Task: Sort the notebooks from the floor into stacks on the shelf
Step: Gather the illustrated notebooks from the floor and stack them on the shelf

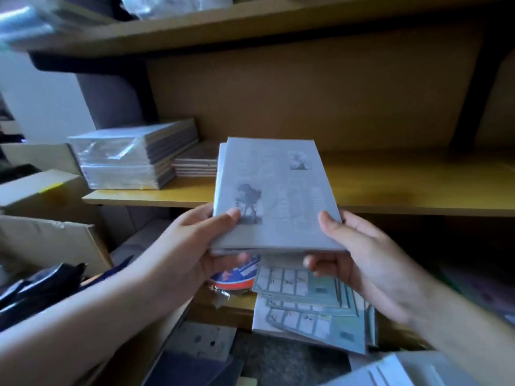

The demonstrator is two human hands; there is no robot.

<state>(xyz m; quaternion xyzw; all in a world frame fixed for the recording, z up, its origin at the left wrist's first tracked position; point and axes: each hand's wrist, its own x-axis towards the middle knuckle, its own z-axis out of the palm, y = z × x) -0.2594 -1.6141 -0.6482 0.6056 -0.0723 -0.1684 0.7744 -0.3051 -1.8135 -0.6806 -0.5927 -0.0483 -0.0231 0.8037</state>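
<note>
- Holding a small bundle of grey notebooks in the air, just in front of the middle shelf and not resting on it yet. Left hand pinches the near-left corner, thumb on top. Right hand clamps the near-right edge the same way.
- Risk one, my guess: the bundle isn't squared up. A lower copy pokes out along the left side, so it could fan apart or slip out when one hand lets go.
- Risk two: the far-left corner sits close to the short stack on the shelf. Pushing in carelessly would probably shove that pile crooked.
- Risk three: landing on the wrong pile, since the covers look alike in this blur.
- Counts: two hands, both busy. At least two notebooks in the bundle; can't tell if more.
- Short stack: roughly five thin ones, though it's blurry.
- One plastic-wrapped pile at the shelf's left end, contents uncountable.
- Down below, at least three grid-cover notebooks, plus one tape roll.
</note>
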